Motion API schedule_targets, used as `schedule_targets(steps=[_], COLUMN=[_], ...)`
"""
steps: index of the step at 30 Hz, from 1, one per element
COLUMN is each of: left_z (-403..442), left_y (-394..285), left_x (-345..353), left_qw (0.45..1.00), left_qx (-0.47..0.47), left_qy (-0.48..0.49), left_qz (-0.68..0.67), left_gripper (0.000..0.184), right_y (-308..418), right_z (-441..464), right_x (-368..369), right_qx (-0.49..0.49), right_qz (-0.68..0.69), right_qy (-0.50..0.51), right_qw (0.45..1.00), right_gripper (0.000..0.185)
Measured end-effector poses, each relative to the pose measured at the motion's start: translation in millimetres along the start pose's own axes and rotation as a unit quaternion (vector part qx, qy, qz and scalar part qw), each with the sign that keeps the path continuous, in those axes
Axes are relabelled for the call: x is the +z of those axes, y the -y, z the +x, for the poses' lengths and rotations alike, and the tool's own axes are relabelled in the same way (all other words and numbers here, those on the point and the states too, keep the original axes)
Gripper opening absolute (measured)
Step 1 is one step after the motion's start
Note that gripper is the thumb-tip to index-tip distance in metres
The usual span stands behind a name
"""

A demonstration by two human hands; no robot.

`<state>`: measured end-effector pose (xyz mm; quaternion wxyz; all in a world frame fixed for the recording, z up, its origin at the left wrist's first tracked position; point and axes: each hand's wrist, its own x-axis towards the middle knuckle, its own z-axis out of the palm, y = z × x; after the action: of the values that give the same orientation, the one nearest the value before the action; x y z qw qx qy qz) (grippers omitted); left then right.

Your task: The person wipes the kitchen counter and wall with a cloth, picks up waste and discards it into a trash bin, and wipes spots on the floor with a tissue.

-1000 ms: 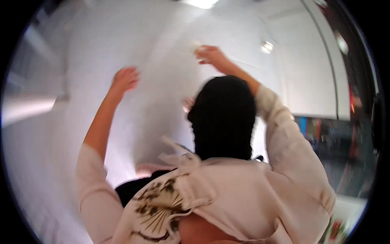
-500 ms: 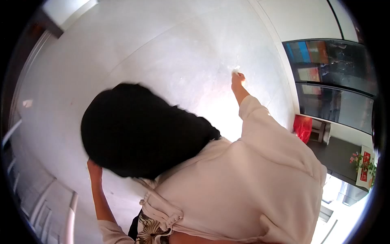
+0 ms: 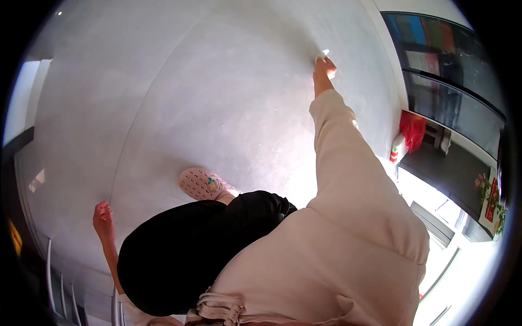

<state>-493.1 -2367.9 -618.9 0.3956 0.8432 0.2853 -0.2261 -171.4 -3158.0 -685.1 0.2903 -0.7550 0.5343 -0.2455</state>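
Observation:
At the end of a beige sleeve (image 3: 348, 141), my right hand (image 3: 325, 68) reaches far out over the pale grey floor (image 3: 234, 103). Its fingers are closed on a small white wad (image 3: 324, 53), perhaps tissue or cloth, close to the floor. My left hand (image 3: 103, 217) is out to the other side, beyond my bent black-clad knee (image 3: 185, 250). Its fingers are curled in, and nothing shows in them. Below the knee, a pink slotted clog (image 3: 198, 183) with a flower charm is on my foot.
A dark glass-fronted cabinet (image 3: 451, 65) lines the right side, with a red plastic bag (image 3: 412, 130) beside it. Flowers (image 3: 484, 187) are at far right. Metal rails (image 3: 50, 271) stand at lower left. A bright doorway (image 3: 435, 217) opens lower right.
My right hand has moved farther out with the white wad. My left hand has come away from beside the knee, leftward. The view has shifted, and the pink clog now shows.

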Motion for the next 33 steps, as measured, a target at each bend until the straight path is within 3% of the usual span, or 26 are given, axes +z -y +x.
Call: schedule_targets(steps=[2, 5, 7, 8, 10, 12, 13, 14, 15, 16, 17, 18, 20, 22, 24, 25, 28, 30, 33], left_z=[13, 34, 36, 29, 18, -3, -7, -10, -10, -8, -5, 1, 17, 39, 65, 76, 95, 95, 88], left_y=[-13, 9, 26, 16, 3, -36, -42, -44, -45, -45, -47, -48, -50, -58, -79, -92, -120, -128, -138], left_x=[0, 18, 37, 44, 61, 73, 77, 83, 85, 85, 85, 84, 81, 71, 73, 76, 88, 92, 86], left_qw=[1.000, 0.999, 0.988, 0.988, 0.984, 0.978, 0.977, 0.972, 0.967, 0.966, 0.958, 0.947, 0.930, 0.901, 0.885, 0.879, 0.871, 0.869, 0.875], left_qx=[0.017, 0.017, 0.107, 0.095, 0.110, 0.072, 0.073, 0.071, 0.069, 0.073, 0.092, 0.111, 0.144, 0.173, 0.170, 0.174, 0.111, 0.034, 0.044], left_qy=[-0.003, -0.025, -0.065, -0.084, -0.131, -0.192, -0.200, -0.223, -0.244, -0.248, -0.273, -0.300, -0.332, -0.381, -0.404, -0.418, -0.421, -0.416, -0.412], left_qz=[0.010, -0.017, -0.090, -0.083, -0.039, -0.019, -0.021, -0.022, -0.023, -0.025, 0.000, 0.026, 0.069, 0.117, 0.155, 0.148, 0.227, 0.267, 0.250], left_gripper=[0.023, 0.021, 0.019, 0.019, 0.021, 0.022, 0.022, 0.023, 0.024, 0.024, 0.026, 0.028, 0.031, 0.034, 0.042, 0.042, 0.048, 0.051, 0.051], right_y=[14, 24, 16, 18, 29, 12, 19, 15, 10, 3, 19, 39, 78, 100, 122, 143, 195, 223, 268], right_z=[-8, -22, -47, -74, -132, -192, -236, -278, -319, -351, -381, -402, -425, -418, -389, -367, -306, -274, -263], right_x=[2, 16, 29, 29, 23, 28, 8, 6, -5, -14, -30, -38, -44, -7, 44, 60, 131, 182, 233], right_qx=[-0.054, -0.093, -0.328, -0.325, -0.429, -0.337, -0.533, -0.321, -0.382, -0.516, -0.537, -0.495, -0.368, -0.347, -0.210, -0.230, -0.239, -0.244, -0.233], right_qz=[-0.076, -0.077, -0.094, -0.097, -0.046, 0.086, 0.010, 0.121, -0.010, 0.071, 0.105, 0.169, 0.203, 0.237, 0.270, 0.190, 0.164, 0.175, 0.176], right_qy=[-0.016, 0.070, 0.084, 0.098, 0.176, 0.303, 0.268, 0.423, 0.446, 0.467, 0.534, 0.591, 0.612, 0.549, 0.535, 0.481, 0.371, 0.318, 0.310], right_qw=[0.995, 0.990, 0.936, 0.936, 0.885, 0.887, 0.803, 0.839, 0.809, 0.715, 0.645, 0.614, 0.670, 0.722, 0.772, 0.824, 0.882, 0.899, 0.905], right_gripper=[0.019, 0.020, 0.019, 0.019, 0.020, 0.013, 0.009, 0.019, 0.018, 0.022, 0.023, 0.023, 0.023, 0.023, 0.016, 0.014, 0.021, 0.020, 0.017])
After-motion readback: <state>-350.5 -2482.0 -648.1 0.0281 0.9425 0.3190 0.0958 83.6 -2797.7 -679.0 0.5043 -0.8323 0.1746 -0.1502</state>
